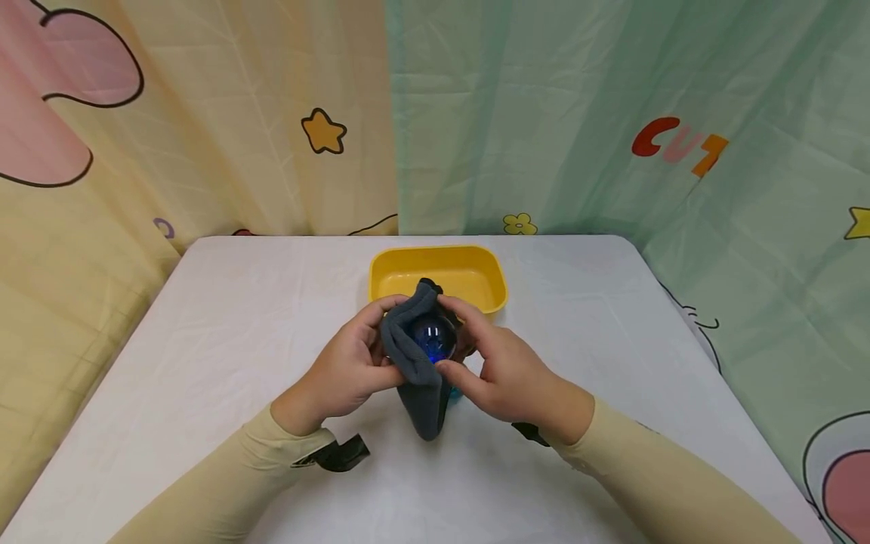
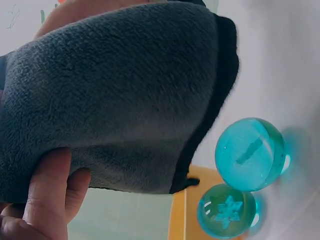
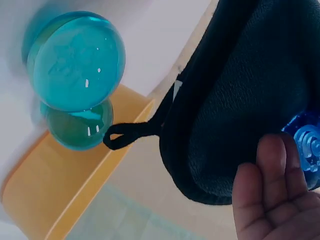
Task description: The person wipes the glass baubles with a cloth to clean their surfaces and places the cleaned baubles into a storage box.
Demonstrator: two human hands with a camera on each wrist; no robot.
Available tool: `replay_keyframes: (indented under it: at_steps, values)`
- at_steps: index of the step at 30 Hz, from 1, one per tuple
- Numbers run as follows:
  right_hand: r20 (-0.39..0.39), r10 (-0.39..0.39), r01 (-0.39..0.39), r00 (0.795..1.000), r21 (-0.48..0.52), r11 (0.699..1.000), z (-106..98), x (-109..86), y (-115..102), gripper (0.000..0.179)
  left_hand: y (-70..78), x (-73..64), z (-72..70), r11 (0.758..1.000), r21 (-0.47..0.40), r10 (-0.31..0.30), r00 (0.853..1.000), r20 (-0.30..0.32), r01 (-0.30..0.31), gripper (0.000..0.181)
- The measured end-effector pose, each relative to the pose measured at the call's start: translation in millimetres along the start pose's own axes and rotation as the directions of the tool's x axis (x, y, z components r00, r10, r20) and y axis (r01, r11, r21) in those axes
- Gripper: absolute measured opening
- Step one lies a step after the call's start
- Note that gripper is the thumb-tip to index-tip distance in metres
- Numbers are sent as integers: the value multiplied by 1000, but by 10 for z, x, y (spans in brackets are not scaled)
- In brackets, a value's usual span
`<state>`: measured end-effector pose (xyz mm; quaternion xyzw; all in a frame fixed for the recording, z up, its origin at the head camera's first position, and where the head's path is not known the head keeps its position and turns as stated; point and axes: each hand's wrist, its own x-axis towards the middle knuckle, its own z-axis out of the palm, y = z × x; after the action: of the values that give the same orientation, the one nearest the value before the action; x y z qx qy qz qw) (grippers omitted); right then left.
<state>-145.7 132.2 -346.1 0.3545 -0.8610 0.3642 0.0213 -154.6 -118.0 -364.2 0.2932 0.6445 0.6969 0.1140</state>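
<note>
A dark blue glass ball (image 1: 433, 338) sits half wrapped in a grey fleece cloth (image 1: 414, 363), held up in front of the yellow tub (image 1: 438, 276). My left hand (image 1: 370, 344) grips the cloth from the left, its fingers (image 2: 47, 195) under the grey cloth (image 2: 115, 95). From the right, my right hand (image 1: 476, 340) curls round the ball and cloth. Its fingers (image 3: 270, 190) lie against the cloth (image 3: 240, 100) and the blue ball (image 3: 307, 145). The cloth's lower end hangs to the table.
Two teal glass balls (image 2: 250, 154) (image 2: 227, 210) lie on the white table (image 1: 204, 340) under my hands, next to the yellow tub's (image 2: 180, 215) near wall. One teal ball (image 1: 454, 393) peeks out below my right hand. Printed curtains close in the table's back and sides.
</note>
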Motion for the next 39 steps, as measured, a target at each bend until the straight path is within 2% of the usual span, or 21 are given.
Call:
replay_keyframes:
  at_steps: [3,6,15,20,24,27,30,33,36,39]
  values:
    - [25,-64,65,998,-25,998,-18,6,8,77,5,-3,-12,1000,-23,7,1000,-2,-7,76]
    - [40,-76,78,996,-65,995,-24,18,5,75,12,-2,-16,1000,-26,8,1000,-2,-8,76]
    - [35,-8,12,999,-107,994,-49,19,-36,73,34,12,-3,999,-30,11,1000,-1,-11,76]
    - [30,27,-23,999,-122,992,-46,13,-25,67,27,12,16,1000,-29,3,1000,3,-3,75]
    - [11,73,-71,997,-113,991,-33,22,-6,57,2,10,28,999,-31,-9,1000,9,10,74]
    - [-2,80,-80,997,-78,994,-21,22,7,54,-22,6,25,1000,-24,-5,1000,14,6,74]
    - [-5,41,-41,999,-46,998,-16,12,14,60,-23,6,21,1000,-13,1,1000,13,-1,74]
    - [4,-30,30,1000,-24,999,-15,3,35,70,-15,6,8,1000,-13,12,1000,7,-12,74]
    - [18,-95,95,995,-33,995,-18,1,50,77,-7,6,-6,1000,-24,18,1000,5,-18,74]
    - [25,-126,128,992,-66,990,-21,3,48,77,-11,9,-16,999,-36,19,1000,9,-19,72]
